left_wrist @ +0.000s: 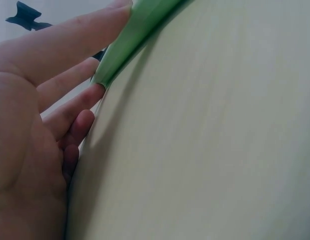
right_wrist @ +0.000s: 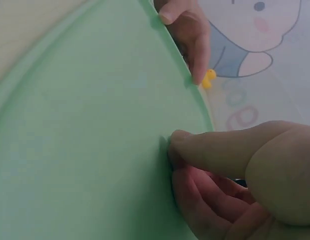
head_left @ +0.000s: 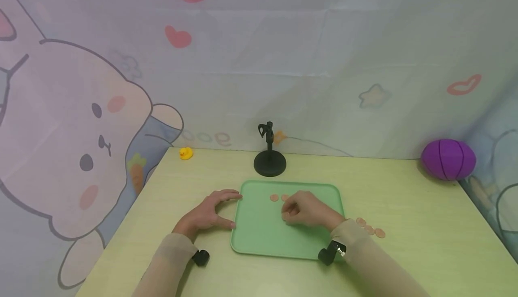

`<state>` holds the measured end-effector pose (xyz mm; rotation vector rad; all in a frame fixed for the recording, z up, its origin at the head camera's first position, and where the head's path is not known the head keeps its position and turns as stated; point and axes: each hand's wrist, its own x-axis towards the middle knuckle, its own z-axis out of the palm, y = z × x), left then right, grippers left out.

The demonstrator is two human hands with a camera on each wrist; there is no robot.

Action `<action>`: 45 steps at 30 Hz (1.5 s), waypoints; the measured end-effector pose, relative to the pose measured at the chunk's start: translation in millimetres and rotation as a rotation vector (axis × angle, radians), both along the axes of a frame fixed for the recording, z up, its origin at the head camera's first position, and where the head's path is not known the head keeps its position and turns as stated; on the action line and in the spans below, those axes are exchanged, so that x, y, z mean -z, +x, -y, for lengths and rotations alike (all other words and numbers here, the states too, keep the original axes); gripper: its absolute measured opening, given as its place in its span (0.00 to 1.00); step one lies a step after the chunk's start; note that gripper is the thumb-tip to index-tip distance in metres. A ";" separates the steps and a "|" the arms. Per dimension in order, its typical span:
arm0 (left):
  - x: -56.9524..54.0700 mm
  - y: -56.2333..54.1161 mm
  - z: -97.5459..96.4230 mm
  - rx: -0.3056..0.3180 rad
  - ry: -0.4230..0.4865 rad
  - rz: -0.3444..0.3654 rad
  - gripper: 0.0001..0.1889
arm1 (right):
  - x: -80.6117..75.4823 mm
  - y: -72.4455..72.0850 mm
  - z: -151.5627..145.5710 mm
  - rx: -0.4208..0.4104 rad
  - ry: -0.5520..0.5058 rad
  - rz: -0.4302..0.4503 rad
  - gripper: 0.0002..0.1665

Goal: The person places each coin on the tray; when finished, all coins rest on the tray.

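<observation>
A green tray (head_left: 259,229) with a raised rim lies on the table. My left hand (head_left: 207,211) is beside its left edge, thumb and fingers spread apart, with fingertips touching the rim. In the left wrist view the fingers (left_wrist: 69,107) look fairly straight. Over the middle of the tray is my right hand (head_left: 305,210), fingers curled and thumb tip (right_wrist: 182,137) brought against the index finger. Whether a coin is between them is hidden. A copper-coloured coin (head_left: 274,197) lies on the tray, and another coin (head_left: 284,197) is partly covered by the right hand.
Three coins (head_left: 369,230) lie on the table right of the tray, by the right forearm. Behind the tray stands a black stand (head_left: 270,164). A yellow toy duck (head_left: 186,153) sits at the back left, a purple ball (head_left: 448,159) at the back right.
</observation>
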<state>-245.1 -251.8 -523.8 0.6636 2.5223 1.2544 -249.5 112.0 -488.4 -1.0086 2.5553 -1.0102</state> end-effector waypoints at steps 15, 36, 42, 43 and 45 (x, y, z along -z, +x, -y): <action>3.2 -1.3 1.4 0.007 0.011 -0.022 0.41 | 6.3 1.2 14.2 0.012 -0.016 -0.100 0.03; 2.3 -0.3 2.3 0.005 0.019 -0.025 0.41 | 11.0 -3.9 38.3 0.234 0.014 -0.088 0.09; 2.6 -0.2 1.0 0.014 0.019 -0.029 0.41 | 11.3 -3.1 39.4 0.263 0.016 -0.076 0.09; 2.7 -0.3 0.9 0.015 0.019 -0.029 0.41 | 11.4 -3.1 39.5 0.269 0.016 -0.076 0.09; 2.3 -0.1 0.3 0.015 0.015 -0.029 0.41 | 11.4 -3.1 39.7 0.276 0.016 -0.079 0.09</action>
